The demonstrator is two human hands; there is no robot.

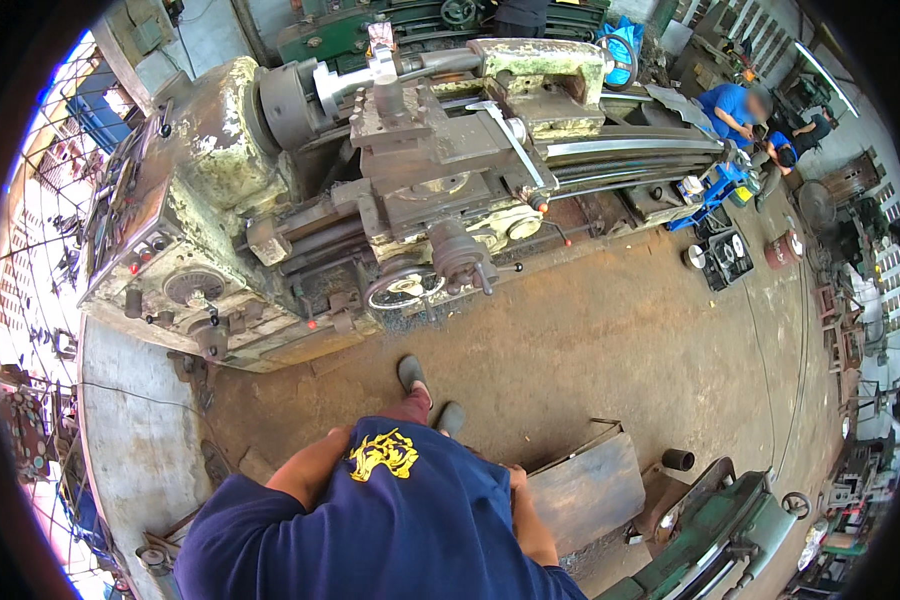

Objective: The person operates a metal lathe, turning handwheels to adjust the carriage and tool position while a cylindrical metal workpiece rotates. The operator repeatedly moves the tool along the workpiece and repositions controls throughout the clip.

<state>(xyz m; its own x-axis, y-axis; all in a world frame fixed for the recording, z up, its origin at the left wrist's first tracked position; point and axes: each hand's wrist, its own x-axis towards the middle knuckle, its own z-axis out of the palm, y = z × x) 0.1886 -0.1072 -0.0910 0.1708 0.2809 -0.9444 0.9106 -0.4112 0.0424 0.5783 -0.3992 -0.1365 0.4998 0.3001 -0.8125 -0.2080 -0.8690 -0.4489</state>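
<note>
My left hand (337, 441) rests at the left side of my waist, its fingers mostly hidden by my dark blue shirt. On the other side, my right hand (517, 478) is against my hip, beside a metal sheet (595, 487); its fingers hardly show. Neither hand touches the large worn lathe (210, 210) in front of me. Its chuck (288, 103) holds a shiny metal workpiece (342, 84) close to the tool post (390, 100). A caliper (510, 142) lies across the carriage.
Shavings (417, 318) lie under the carriage handwheel (406, 288). A green machine (710, 540) stands behind me at right, near a short dark pipe (678, 459). Two people in blue work at the far right, past a black crate (727, 260). A cable crosses the floor.
</note>
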